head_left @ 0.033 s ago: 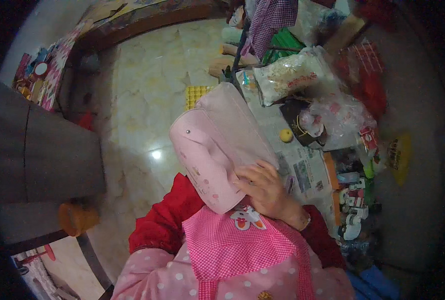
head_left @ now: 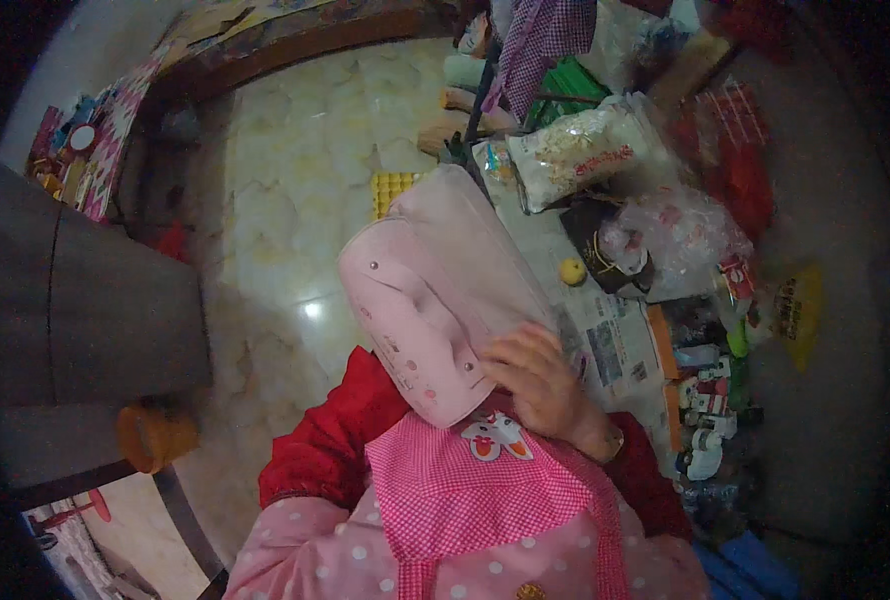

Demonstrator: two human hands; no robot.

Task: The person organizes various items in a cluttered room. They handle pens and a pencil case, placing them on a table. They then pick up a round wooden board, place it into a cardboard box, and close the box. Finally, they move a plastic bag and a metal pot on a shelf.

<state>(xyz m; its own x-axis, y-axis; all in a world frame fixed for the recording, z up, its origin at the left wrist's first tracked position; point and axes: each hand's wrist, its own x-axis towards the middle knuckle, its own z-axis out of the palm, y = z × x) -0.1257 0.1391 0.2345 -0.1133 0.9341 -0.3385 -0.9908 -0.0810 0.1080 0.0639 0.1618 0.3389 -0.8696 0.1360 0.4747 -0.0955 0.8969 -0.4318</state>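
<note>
A pale pink bag (head_left: pixel 475 250) with a carry strap (head_left: pixel 430 310), two metal studs and small printed flowers is held up in front of my chest, tilted. My right hand (head_left: pixel 540 380) lies over its lower right part, fingers stretched out and lightly bent, fingertips close to the lower stud (head_left: pixel 469 367). Nothing shows gripped between those fingers. The red left sleeve (head_left: pixel 345 430) runs in behind the bag, which hides my left hand. Below the bag is my pink checked apron (head_left: pixel 475 490) with a rabbit patch.
On the right, newspaper (head_left: pixel 615 335) bears a yellow fruit (head_left: pixel 572 271), plastic bags (head_left: pixel 685 240), a filled white sack (head_left: pixel 575 155) and several small bottles (head_left: pixel 707 445). A yellow egg tray (head_left: pixel 395 190) lies beyond the bag. Grey furniture (head_left: pixel 95 300) and an orange bin (head_left: pixel 155 438) stand left.
My right hand has slid slightly to the right and down, uncovering the lower stud and the strap's end. The bag has barely moved.
</note>
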